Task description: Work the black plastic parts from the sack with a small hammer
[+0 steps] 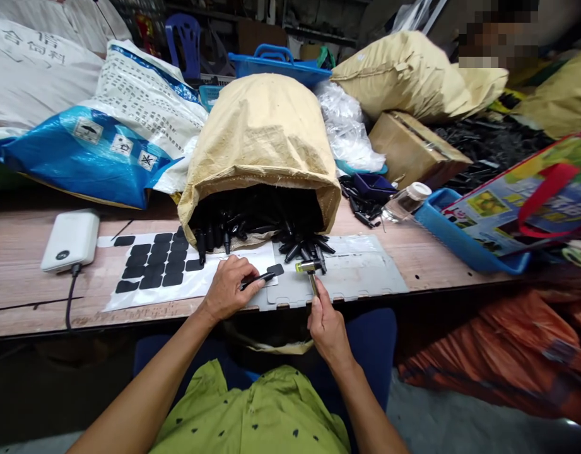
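My left hand (232, 287) is closed on a slim black pen-like piece (258, 279), held low over the table edge with its tip pointing right. In my right hand (327, 325) is a small hammer (309, 267) with a yellow-green face, its head raised just right of that piece. Beyond both hands, a tan sack (266, 139) lies with its mouth toward me, and many black tapered pieces (297, 246) spill out of it. Black rounded patches (152, 274) lie in rows on a white sheet to the left. One more patch (275, 270) sits between my hands.
A grey board (366, 271) lies along the table's front edge. On the left is a white power bank (71, 239) with a cable. At right stand a clear jar (407, 200), a blue tray (479, 243) and a cardboard box (413, 148). Full bags (124, 120) line the back.
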Demonstrator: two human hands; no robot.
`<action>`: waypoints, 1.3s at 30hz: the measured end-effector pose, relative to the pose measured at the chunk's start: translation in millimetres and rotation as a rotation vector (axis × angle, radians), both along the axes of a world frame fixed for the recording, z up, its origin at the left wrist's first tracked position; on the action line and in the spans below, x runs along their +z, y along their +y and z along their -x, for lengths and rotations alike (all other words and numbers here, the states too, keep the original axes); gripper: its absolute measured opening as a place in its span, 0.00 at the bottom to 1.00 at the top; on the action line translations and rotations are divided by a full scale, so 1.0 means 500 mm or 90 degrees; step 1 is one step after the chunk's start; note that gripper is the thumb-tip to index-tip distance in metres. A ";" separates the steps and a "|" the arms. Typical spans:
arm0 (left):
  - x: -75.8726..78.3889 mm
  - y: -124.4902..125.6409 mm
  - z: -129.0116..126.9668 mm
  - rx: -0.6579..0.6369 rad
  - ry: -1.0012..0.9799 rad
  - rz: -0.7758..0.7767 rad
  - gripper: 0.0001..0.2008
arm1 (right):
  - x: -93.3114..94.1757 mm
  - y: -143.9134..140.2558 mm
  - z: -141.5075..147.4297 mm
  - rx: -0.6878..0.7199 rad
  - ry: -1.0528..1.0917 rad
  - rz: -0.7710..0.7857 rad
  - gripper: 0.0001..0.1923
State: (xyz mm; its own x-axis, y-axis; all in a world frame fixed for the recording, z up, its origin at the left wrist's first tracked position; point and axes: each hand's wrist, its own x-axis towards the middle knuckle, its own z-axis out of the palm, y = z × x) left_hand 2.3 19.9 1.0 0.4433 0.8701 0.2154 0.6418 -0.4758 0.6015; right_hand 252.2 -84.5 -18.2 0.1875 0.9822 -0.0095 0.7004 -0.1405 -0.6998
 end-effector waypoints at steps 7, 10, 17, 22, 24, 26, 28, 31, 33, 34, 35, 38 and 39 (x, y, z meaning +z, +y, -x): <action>0.001 -0.001 0.001 -0.009 -0.009 0.005 0.11 | -0.012 -0.001 -0.001 0.000 0.021 -0.021 0.29; 0.004 -0.001 0.001 -0.011 -0.012 0.015 0.11 | -0.018 -0.004 0.000 -0.005 0.014 -0.030 0.29; 0.013 -0.006 0.000 -0.005 -0.022 0.037 0.09 | -0.031 -0.009 -0.010 0.030 0.024 -0.038 0.30; 0.018 -0.007 -0.004 0.007 -0.018 0.055 0.09 | -0.047 -0.009 -0.022 0.057 0.050 -0.050 0.29; 0.018 -0.007 -0.006 0.008 -0.016 0.056 0.08 | -0.055 -0.007 -0.024 0.061 0.073 -0.051 0.29; 0.017 -0.009 -0.006 0.009 -0.015 0.051 0.09 | -0.058 -0.006 -0.023 0.062 0.091 -0.052 0.29; 0.015 -0.008 -0.006 0.009 -0.017 0.042 0.09 | -0.058 -0.005 -0.020 0.058 0.095 -0.054 0.29; 0.010 -0.001 -0.004 0.009 -0.020 0.029 0.09 | -0.051 -0.002 -0.015 0.050 0.071 -0.055 0.29; 0.011 0.006 -0.002 0.009 -0.020 0.019 0.09 | -0.046 -0.001 -0.011 0.042 0.046 -0.057 0.29; 0.014 0.007 -0.001 0.009 -0.023 0.008 0.10 | -0.044 -0.001 -0.009 0.037 0.038 -0.057 0.29; 0.017 0.004 -0.001 0.009 -0.032 -0.011 0.10 | -0.043 -0.001 -0.008 0.034 0.034 -0.057 0.29; 0.029 -0.047 -0.003 -0.031 -0.083 -0.114 0.09 | -0.041 -0.001 -0.006 0.028 0.023 -0.060 0.29; 0.029 -0.078 -0.005 -0.076 -0.095 -0.143 0.09 | -0.042 -0.001 -0.006 0.032 0.022 -0.061 0.29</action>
